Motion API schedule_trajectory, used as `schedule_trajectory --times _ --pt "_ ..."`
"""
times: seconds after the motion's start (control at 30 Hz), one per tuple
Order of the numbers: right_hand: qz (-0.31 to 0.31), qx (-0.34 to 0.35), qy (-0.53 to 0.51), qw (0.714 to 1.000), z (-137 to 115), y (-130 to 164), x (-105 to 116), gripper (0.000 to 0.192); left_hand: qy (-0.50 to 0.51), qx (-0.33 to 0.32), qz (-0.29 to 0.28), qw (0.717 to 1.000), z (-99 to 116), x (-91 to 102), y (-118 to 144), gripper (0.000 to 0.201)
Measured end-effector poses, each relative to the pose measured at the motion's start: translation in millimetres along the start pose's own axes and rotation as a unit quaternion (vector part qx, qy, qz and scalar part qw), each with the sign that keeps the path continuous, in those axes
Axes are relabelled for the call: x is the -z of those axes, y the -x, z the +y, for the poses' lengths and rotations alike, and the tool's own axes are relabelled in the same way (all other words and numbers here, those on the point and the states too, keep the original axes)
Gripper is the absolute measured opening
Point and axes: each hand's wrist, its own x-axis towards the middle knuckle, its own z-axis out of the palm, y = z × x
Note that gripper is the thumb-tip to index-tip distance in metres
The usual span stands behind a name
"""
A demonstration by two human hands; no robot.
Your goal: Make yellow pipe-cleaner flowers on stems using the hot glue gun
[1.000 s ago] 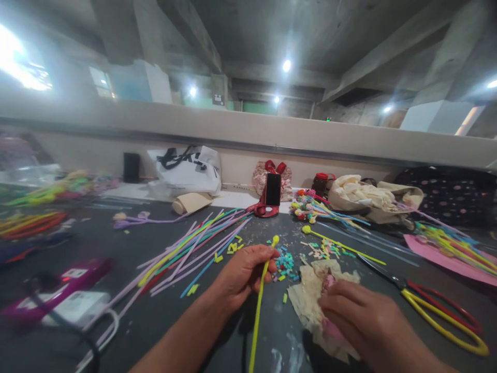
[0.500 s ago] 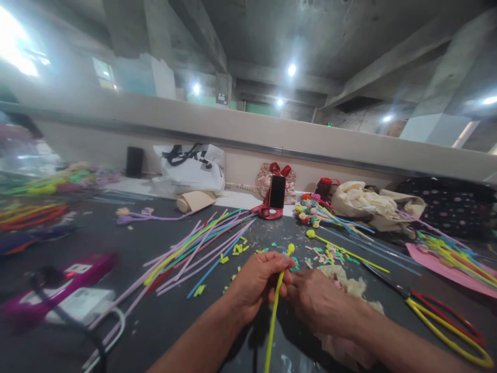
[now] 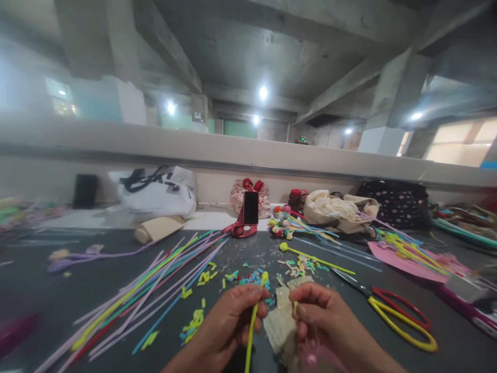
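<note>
A yellow pipe cleaner (image 3: 251, 331) with a rounded knob at its top is pinched between the thumb and fingers of my left hand (image 3: 236, 316); its lower end runs out of view at the bottom. My right hand (image 3: 322, 316) is closed in a pinch to the right of it, apart from my left hand. A speck of yellow shows at its fingertips, too small to name. Beneath and between the hands lies a crumpled beige cloth (image 3: 281, 326). Another knobbed yellow pipe cleaner (image 3: 318, 258) rests on the dark table beyond my right hand.
Loose pipe cleaners (image 3: 155, 290) spread left, with snipped yellow bits (image 3: 194, 321) nearby. Scissors (image 3: 388, 311) with red and yellow handles lie right. A phone (image 3: 250, 207) stands at the back, beside a bundle of pipe-cleaner flowers (image 3: 283, 223). A white bag (image 3: 163, 194) sits back left.
The view has turned right, so the table things appear further left. My right hand has drawn away from my left hand, uncovering the cloth. The left hand keeps its hold on the yellow pipe cleaner.
</note>
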Motion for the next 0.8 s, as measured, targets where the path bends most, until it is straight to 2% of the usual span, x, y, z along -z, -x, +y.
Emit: schedule_trajectory --times 0.2,0.4,0.53,0.67,0.8 --pt "0.014 0.056 0.011 0.998 -11.0 4.9 9.7 0.017 0.003 -0.011 -0.025 1.0 -6.7 -28.5 -10.4 0.022" --pt "0.082 0.091 -0.03 0.992 -1.3 0.7 24.0 0.021 -0.007 -0.001 -0.052 0.999 -19.4 -46.4 -20.3 0.027" --pt "0.098 0.078 -0.034 0.992 5.5 -4.5 25.8 0.026 0.005 -0.011 -0.035 0.999 -25.4 -49.0 -19.2 0.027" --pt "0.087 0.06 -0.005 0.994 8.2 -3.8 19.9 0.025 0.01 0.008 -0.061 0.998 -29.4 -44.9 -20.7 0.028" --pt "0.076 0.073 0.024 0.994 13.0 -4.2 14.1 0.023 0.001 0.001 -0.07 0.998 -32.8 -38.6 -23.0 0.029"
